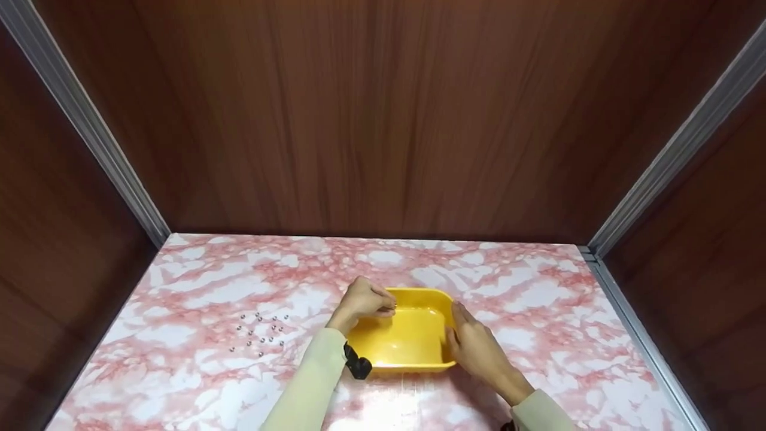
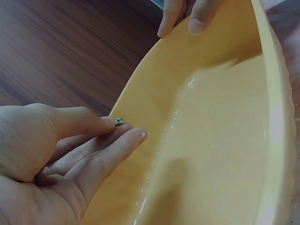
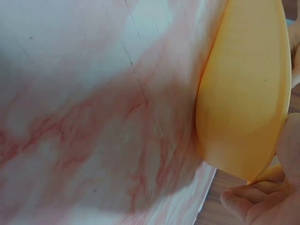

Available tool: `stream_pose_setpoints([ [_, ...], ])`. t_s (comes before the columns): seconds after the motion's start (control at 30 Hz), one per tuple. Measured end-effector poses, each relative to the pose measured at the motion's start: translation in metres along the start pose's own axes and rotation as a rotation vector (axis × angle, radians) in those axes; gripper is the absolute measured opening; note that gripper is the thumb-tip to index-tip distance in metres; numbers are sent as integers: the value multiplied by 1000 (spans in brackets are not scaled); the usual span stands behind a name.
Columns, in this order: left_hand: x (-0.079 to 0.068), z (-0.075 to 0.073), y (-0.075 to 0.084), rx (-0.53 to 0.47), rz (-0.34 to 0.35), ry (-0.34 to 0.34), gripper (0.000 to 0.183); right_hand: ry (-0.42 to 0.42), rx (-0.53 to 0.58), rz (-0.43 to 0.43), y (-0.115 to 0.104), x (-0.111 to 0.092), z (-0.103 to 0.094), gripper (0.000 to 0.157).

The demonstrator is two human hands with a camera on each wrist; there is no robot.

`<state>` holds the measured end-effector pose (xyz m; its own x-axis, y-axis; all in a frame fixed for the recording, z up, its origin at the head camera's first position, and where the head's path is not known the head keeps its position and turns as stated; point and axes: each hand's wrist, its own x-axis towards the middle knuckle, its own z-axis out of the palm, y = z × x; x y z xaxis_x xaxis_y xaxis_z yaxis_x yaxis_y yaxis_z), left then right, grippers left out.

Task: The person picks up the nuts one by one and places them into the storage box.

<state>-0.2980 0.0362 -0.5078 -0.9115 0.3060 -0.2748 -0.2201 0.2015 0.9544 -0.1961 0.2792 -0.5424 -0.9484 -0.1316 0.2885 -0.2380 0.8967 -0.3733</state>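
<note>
Between thumb and fingertips my left hand [image 1: 366,299] pinches a small metal nut [image 2: 119,121], held above the inside of a yellow plastic tub [image 1: 407,335] near its back left corner. At the tub's right side, my right hand [image 1: 479,347] grips the wall, thumb inside and fingers outside. The left wrist view shows the tub's bare inner floor in part, with the other hand's fingertips [image 2: 197,26] over the far rim. Left of the tub, several small metal nuts [image 1: 262,340] lie scattered on the table.
The table [image 1: 209,287] has a red and white marbled top. Brown wood-look panels [image 1: 383,120] enclose it at the back and both sides, with grey metal posts [image 1: 96,126] at the corners. A black band [image 1: 358,361] is on the left wrist.
</note>
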Motion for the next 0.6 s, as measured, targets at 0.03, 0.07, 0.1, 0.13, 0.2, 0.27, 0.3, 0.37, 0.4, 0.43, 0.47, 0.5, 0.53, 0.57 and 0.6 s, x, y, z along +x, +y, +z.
stream_pose_setpoints([
  [0.03, 0, 0, 0, 6, 4, 8, 16, 11, -3, -6, 0, 0, 0, 55],
  [0.07, 0, 1, 0, 15, 7, 15, 15, 17, -4, -10, -1, 0, 0, 55],
  [0.1, 0, 1, 0, 25, 8, 19, 15, 23, -3, -13, -1, 0, 1, 54],
  [0.13, 1, 2, -1, 43, 6, 24, 14, 26, -6, -14, -1, -1, 1, 54],
  [0.2, 1, 4, -2, 91, -2, 34, 13, 24, -6, -9, 0, -2, 1, 55],
  [0.27, 1, 6, -3, 129, -11, 45, 12, 14, -7, -2, 0, -3, 2, 56],
  [0.3, 1, 7, -3, 152, -15, 55, 11, 10, -7, 0, 0, -3, 2, 56],
  [0.37, 1, 8, -2, 182, -19, 72, 11, 4, -6, 2, -1, -2, 1, 56],
  [0.4, 1, 8, -2, 184, -18, 74, 11, 3, -5, 2, -1, -1, 1, 56],
  [0.43, 2, 8, -1, 182, -18, 76, 11, 3, -5, 1, -1, 0, 1, 56],
  [0.47, 2, 8, -1, 180, -16, 75, 11, 5, -6, -2, -1, 1, 1, 55],
  [0.5, 2, 8, -1, 177, -17, 76, 12, 7, -7, -3, -1, 1, 1, 55],
  [0.53, 2, 8, 0, 174, -18, 76, 12, 7, -8, -2, -1, 2, 1, 55],
  [0.57, 2, 8, 0, 171, -16, 75, 12, 8, -9, -2, -1, 2, 1, 55],
  [0.6, 1, 8, 0, 172, -15, 76, 13, 9, -9, 0, -1, 2, 1, 55],
])
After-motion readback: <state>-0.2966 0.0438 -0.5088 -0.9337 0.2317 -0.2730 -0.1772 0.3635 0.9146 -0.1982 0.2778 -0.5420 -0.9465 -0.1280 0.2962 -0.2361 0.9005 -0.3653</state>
